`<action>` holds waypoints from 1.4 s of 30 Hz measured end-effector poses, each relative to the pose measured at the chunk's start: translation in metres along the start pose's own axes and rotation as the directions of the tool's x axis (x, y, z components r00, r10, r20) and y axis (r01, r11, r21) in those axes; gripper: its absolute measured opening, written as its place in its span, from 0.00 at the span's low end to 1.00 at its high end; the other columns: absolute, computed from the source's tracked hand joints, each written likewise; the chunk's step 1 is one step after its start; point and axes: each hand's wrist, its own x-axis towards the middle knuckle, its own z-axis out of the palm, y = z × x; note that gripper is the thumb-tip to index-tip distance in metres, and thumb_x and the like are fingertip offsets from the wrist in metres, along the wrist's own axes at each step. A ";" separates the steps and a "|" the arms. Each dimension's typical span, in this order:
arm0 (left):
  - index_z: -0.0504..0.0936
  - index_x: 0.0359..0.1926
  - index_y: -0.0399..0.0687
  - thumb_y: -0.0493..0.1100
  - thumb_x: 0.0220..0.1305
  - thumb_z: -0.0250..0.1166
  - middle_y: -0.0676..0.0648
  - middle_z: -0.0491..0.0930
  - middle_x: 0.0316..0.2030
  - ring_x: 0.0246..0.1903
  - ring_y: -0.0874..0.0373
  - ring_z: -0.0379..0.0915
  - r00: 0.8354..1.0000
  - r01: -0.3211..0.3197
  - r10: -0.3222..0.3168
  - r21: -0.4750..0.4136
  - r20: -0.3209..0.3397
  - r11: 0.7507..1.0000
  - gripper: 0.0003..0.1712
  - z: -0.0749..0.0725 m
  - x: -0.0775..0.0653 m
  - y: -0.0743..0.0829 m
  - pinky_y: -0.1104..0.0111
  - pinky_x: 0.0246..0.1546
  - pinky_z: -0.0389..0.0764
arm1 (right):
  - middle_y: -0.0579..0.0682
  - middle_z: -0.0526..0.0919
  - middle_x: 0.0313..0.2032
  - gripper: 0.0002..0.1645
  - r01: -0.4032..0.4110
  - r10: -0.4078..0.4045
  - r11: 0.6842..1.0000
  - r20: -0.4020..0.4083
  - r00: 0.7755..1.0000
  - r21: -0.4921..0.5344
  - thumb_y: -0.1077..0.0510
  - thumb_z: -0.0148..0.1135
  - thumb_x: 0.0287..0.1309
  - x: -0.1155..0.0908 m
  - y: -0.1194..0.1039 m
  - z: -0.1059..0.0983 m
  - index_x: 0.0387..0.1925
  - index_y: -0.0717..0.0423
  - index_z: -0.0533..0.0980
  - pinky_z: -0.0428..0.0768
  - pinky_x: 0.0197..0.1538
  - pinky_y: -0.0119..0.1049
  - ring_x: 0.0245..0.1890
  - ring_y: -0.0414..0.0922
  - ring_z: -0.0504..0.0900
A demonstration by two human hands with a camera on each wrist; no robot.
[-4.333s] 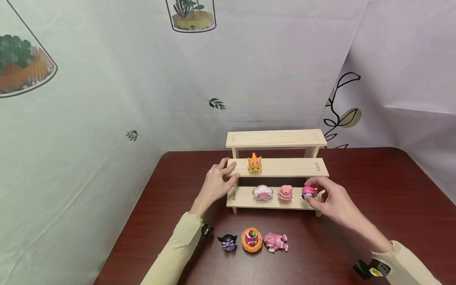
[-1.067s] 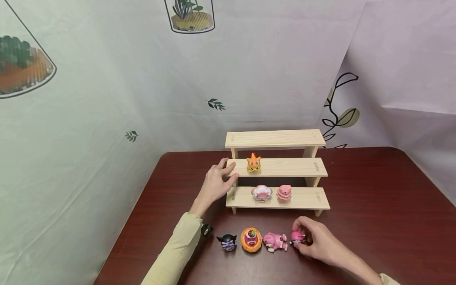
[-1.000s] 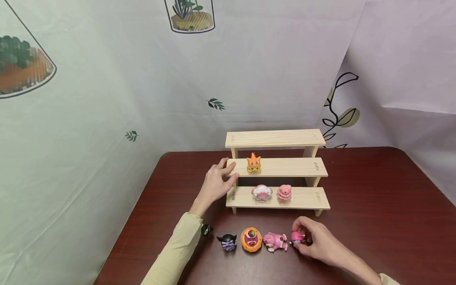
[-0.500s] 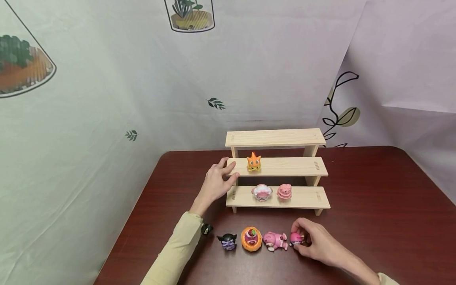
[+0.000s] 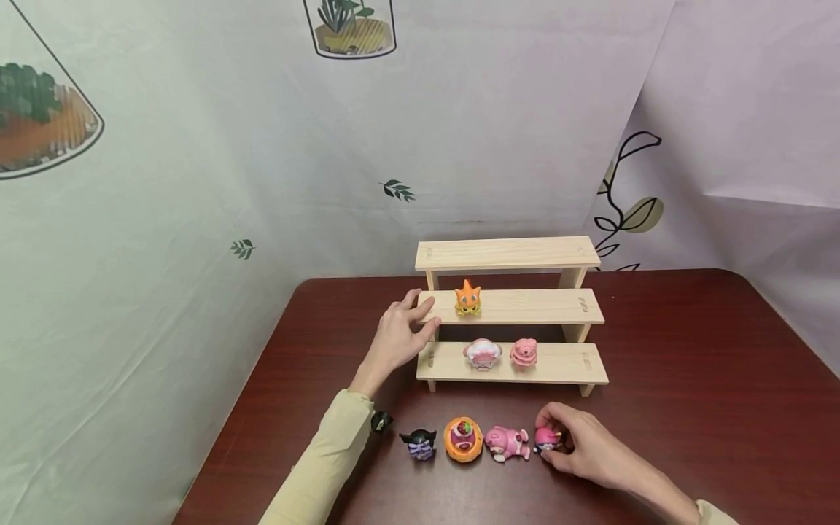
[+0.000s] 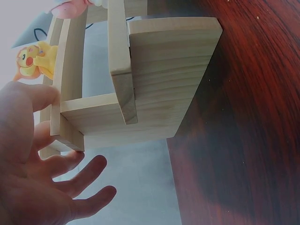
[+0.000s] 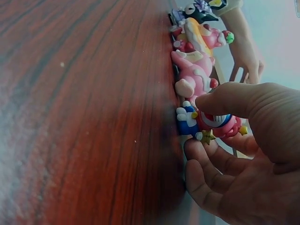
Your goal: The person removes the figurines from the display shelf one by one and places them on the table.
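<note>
My left hand (image 5: 397, 335) grips the left end of the middle step of a three-tier wooden display stand (image 5: 518, 370), thumb at the front edge. In the left wrist view, its other fingers (image 6: 86, 176) reach past the step's end. Between thumb and fingers, my right hand (image 5: 584, 445) holds a small pink and blue toy figurine (image 5: 546, 439) at the table. The right wrist view shows the figurine's blue and white lower part (image 7: 187, 123) and yellow stars; fingers hide some of it. Left of it lies a pink bear figurine (image 5: 505, 443), close beside it.
An orange and yellow figurine (image 5: 468, 299) stands on the middle step. A white and pink figurine (image 5: 483, 354) and a pink figurine (image 5: 523, 354) occupy the bottom step. An orange ring-shaped figurine (image 5: 463, 440) and a black and purple one (image 5: 419, 445) continue the table row.
Since the earliest frame, my right hand has brought the pink and blue figurine from the bottom step's right end down to the table row. It barely moves over the last second; my left hand stays put.
</note>
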 end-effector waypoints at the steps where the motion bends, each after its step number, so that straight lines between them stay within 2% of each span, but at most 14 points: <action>1: 0.81 0.60 0.39 0.49 0.66 0.66 0.33 0.72 0.63 0.54 0.32 0.73 1.000 -0.001 0.001 0.001 0.000 1.000 0.26 0.000 0.000 0.000 0.43 0.52 0.73 | 0.34 0.73 0.32 0.28 0.003 -0.003 1.000 0.002 1.000 -0.003 0.72 0.76 0.36 0.000 0.000 0.000 0.39 0.49 0.73 0.73 0.28 0.28 0.29 0.31 0.73; 9: 0.82 0.60 0.39 0.49 0.66 0.66 0.33 0.73 0.63 0.54 0.32 0.73 1.000 0.001 -0.001 0.006 -0.002 1.000 0.26 0.000 0.000 0.000 0.43 0.52 0.73 | 0.36 0.76 0.34 0.27 0.005 -0.006 1.000 0.024 1.000 0.011 0.68 0.78 0.39 0.000 0.000 -0.007 0.42 0.51 0.74 0.75 0.29 0.30 0.31 0.32 0.76; 18: 0.80 0.61 0.39 0.49 0.67 0.66 0.33 0.71 0.64 0.56 0.32 0.72 1.000 0.011 -0.011 0.002 0.013 1.000 0.27 -0.001 -0.001 0.001 0.42 0.53 0.73 | 0.43 0.78 0.37 0.29 0.033 -0.034 0.995 -0.012 0.999 -0.097 0.65 0.80 0.37 0.004 0.000 -0.025 0.43 0.55 0.75 0.76 0.35 0.31 0.34 0.37 0.77; 23: 0.80 0.61 0.40 0.49 0.67 0.66 0.33 0.71 0.64 0.56 0.32 0.72 1.000 0.012 -0.012 -0.005 0.013 1.000 0.27 -0.001 -0.001 0.001 0.42 0.53 0.73 | 0.42 0.79 0.36 0.25 0.016 -0.021 0.993 -0.037 0.999 -0.114 0.67 0.79 0.39 0.012 -0.004 -0.039 0.41 0.53 0.76 0.77 0.37 0.31 0.32 0.38 0.79; 29: 0.81 0.61 0.40 0.49 0.67 0.66 0.33 0.71 0.64 0.55 0.32 0.72 1.000 0.007 -0.007 -0.006 0.009 1.000 0.26 -0.001 -0.001 0.000 0.42 0.53 0.73 | 0.37 0.78 0.32 0.23 -0.007 0.001 0.995 -0.068 0.998 -0.097 0.71 0.76 0.41 0.025 -0.009 -0.055 0.35 0.48 0.77 0.77 0.31 0.32 0.29 0.34 0.78; 33: 0.81 0.61 0.40 0.49 0.67 0.66 0.33 0.72 0.64 0.55 0.32 0.72 1.000 0.004 -0.004 -0.003 0.008 1.000 0.26 -0.001 -0.001 0.000 0.42 0.52 0.73 | 0.36 0.78 0.29 0.21 -0.007 -0.007 0.993 -0.119 0.993 -0.117 0.73 0.75 0.41 0.039 -0.014 -0.065 0.33 0.49 0.78 0.77 0.26 0.33 0.27 0.32 0.77; 36: 0.81 0.61 0.40 0.49 0.67 0.66 0.33 0.72 0.63 0.54 0.31 0.72 1.000 0.003 -0.003 -0.003 0.008 1.000 0.26 -0.001 -0.001 0.000 0.42 0.52 0.73 | 0.34 0.78 0.29 0.20 -0.008 -0.016 0.990 -0.165 0.986 -0.141 0.73 0.74 0.41 0.052 -0.017 -0.071 0.33 0.50 0.78 0.76 0.25 0.32 0.26 0.32 0.77; 42: 0.81 0.61 0.39 0.49 0.67 0.66 0.34 0.72 0.64 0.54 0.31 0.72 1.000 -0.003 0.003 -0.007 0.004 1.000 0.26 -0.001 -0.001 0.000 0.42 0.52 0.73 | 0.40 0.80 0.31 0.21 0.021 -0.057 0.985 -0.213 0.975 -0.169 0.73 0.74 0.43 0.080 -0.023 -0.077 0.39 0.54 0.78 0.75 0.26 0.30 0.27 0.35 0.78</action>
